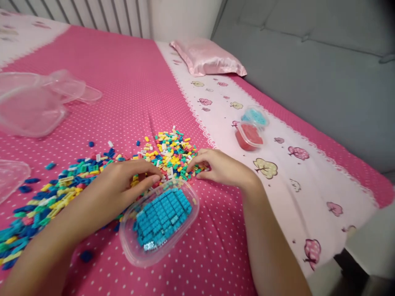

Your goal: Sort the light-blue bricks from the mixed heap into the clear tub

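Observation:
A heap of small coloured bricks lies spread over the pink dotted bedsheet. In front of it sits a clear plastic tub holding light-blue bricks. My left hand rests at the tub's far rim, fingers curled, thumb and fingertips pressed together over bricks at the heap's edge. My right hand lies at the right edge of the heap, fingertips pinched on small bricks there. What each pinch holds is too small to name.
Two small tubs, one of red bricks and one of light-blue bricks, stand to the right. Clear empty containers and lids lie at the far left, another at the left edge. A pink pillow lies at the back, a grey headboard beyond.

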The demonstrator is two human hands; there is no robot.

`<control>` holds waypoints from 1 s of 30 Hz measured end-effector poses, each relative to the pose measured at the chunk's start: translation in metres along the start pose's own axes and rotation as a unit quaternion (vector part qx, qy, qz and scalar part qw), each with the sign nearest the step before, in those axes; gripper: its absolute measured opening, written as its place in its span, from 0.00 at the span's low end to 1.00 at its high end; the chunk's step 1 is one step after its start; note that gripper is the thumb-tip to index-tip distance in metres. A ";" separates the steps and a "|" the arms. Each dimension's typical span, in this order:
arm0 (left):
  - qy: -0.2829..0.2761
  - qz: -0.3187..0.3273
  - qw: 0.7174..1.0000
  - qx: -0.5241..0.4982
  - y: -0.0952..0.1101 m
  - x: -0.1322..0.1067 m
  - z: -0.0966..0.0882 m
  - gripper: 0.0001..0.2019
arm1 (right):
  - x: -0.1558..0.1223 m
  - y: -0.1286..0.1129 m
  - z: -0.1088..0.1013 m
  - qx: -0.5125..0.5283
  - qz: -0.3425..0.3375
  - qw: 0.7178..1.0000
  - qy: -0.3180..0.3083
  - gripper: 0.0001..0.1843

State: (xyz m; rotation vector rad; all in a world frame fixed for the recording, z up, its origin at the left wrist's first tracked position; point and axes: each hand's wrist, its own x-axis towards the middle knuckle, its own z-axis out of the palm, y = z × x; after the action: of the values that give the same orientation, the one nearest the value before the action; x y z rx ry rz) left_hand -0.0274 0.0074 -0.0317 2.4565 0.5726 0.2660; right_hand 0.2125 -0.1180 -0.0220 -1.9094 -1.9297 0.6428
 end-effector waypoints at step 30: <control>-0.016 -0.034 0.999 0.034 0.002 -0.002 -0.002 0.17 | 0.004 0.006 0.014 -0.078 0.036 0.995 0.050 0.08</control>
State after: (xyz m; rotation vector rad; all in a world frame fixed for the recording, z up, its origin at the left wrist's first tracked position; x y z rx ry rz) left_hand -0.0287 0.0062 -0.0294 2.4949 0.6611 0.1825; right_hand 0.2101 -0.1155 -0.0377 -2.0710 -1.9066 0.4176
